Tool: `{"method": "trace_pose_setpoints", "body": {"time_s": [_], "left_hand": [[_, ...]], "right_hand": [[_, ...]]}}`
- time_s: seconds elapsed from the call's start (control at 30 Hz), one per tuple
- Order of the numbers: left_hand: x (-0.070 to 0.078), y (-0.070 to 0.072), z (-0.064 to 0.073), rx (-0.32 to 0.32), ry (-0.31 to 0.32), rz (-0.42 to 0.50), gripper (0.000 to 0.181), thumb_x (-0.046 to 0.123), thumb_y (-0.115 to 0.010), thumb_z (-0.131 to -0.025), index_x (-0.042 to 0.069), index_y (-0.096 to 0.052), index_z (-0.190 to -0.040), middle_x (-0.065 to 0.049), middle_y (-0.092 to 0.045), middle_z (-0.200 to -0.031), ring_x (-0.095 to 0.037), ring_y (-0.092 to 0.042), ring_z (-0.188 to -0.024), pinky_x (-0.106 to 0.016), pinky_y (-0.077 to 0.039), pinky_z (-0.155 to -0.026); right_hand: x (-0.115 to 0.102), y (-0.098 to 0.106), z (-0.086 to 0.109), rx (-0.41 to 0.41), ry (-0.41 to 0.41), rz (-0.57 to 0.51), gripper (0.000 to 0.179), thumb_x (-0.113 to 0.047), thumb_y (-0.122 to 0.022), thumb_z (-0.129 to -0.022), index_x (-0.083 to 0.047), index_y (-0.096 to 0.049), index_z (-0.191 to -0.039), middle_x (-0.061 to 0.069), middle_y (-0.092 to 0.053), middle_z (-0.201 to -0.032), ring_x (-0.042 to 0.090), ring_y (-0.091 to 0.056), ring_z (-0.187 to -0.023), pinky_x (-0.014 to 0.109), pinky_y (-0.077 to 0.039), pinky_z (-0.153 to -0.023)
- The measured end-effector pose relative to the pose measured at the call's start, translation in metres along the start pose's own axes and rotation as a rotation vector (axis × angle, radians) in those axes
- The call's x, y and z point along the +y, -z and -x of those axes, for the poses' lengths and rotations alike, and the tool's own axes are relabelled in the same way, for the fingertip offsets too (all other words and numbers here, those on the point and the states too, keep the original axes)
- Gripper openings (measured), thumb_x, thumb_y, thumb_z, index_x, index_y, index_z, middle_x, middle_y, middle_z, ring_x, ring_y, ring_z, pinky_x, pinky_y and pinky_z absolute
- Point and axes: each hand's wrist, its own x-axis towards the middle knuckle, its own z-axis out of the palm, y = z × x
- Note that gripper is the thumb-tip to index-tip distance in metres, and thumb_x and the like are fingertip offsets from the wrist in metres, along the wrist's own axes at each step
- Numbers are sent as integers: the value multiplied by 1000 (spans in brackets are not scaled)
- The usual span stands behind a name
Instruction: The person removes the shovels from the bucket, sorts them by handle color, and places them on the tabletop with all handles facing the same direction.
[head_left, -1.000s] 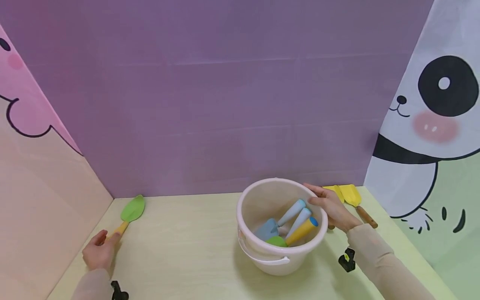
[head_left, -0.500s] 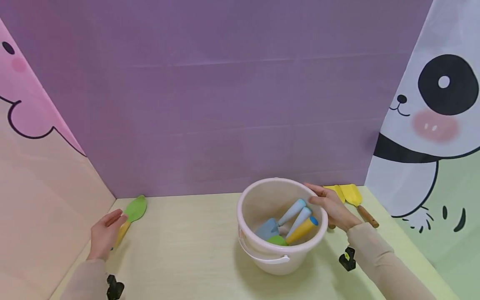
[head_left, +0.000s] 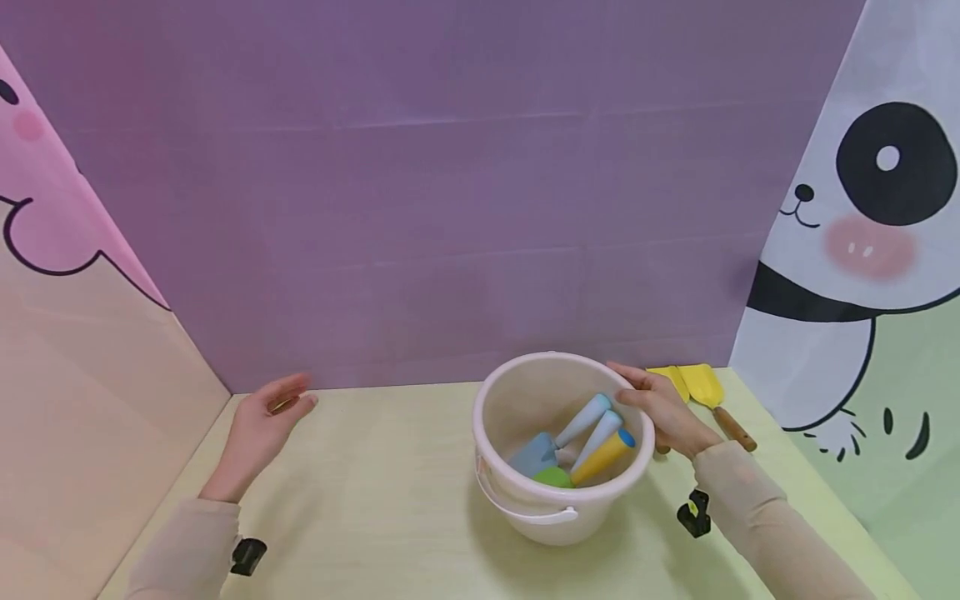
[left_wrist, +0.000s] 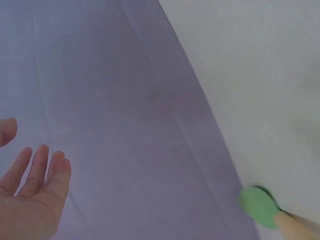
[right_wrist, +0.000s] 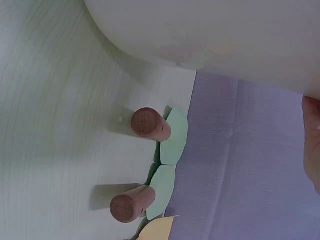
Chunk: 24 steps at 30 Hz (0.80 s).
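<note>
- In the bucket [head_left: 517, 400], a blue trowel [head_left: 534, 455], a second pale handle [head_left: 597, 440] and a yellow-handled shovel [head_left: 602, 459] with a green blade are contained.
- The bucket is gripped at its rim by the right hand [head_left: 667, 410].
- The left hand [head_left: 262, 425] is relaxed and released, raised above the surface [head_left: 390, 467].
- A green scoop [left_wrist: 258, 207] is seen lying near the wall, apart from the left hand.
- Yellow shovels [head_left: 702, 386] are partly hidden beside the right hand.
</note>
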Motion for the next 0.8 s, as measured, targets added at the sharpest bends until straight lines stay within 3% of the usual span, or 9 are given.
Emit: {"method": "trace_pose_setpoints", "body": {"time_s": [0.13,0.23,0.4,0.53,0.8], "left_hand": [[25,-13,2,-55,-75,14,44,24,-57,-91,0,-51,-127,-17,-52,-129,-10,-53,-114,-1,-39,-84],[43,-23,4,-126,-99,32,42,22,-58,-90,3,-52,-127,-15,-53,-129,-28,-51,-118,-13,-46,-89],[71,-41,10,-191,-180,64,36,13,-62,-87,4,-58,-121,-12,-58,-121,-28,-54,-114,-32,-46,-94],[86,-57,13,-234,-258,79,32,7,-64,-84,6,-62,-116,-9,-61,-115,-26,-57,-108,-32,-47,-94],[114,-89,18,-408,-376,107,31,6,-63,-83,5,-63,-114,-7,-63,-114,-21,-57,-109,-27,-47,-94]], "right_hand": [[-1,-1,1,-5,3,9,56,-8,-49,-90,-3,-29,-143,24,-32,-143,11,-56,-106,36,-51,-87],[-1,0,1,-1,2,9,57,-8,-49,-90,-3,-29,-143,24,-32,-143,11,-56,-106,38,-51,-86],[0,0,1,9,-6,7,57,-8,-49,-89,-4,-30,-143,24,-33,-143,10,-58,-102,38,-52,-85],[0,0,3,-1,-7,3,57,-8,-49,-90,-4,-29,-143,24,-32,-144,9,-57,-103,37,-51,-86],[-2,0,5,-8,4,7,57,-8,-49,-90,-3,-28,-143,24,-31,-144,10,-55,-107,37,-50,-88]]}}
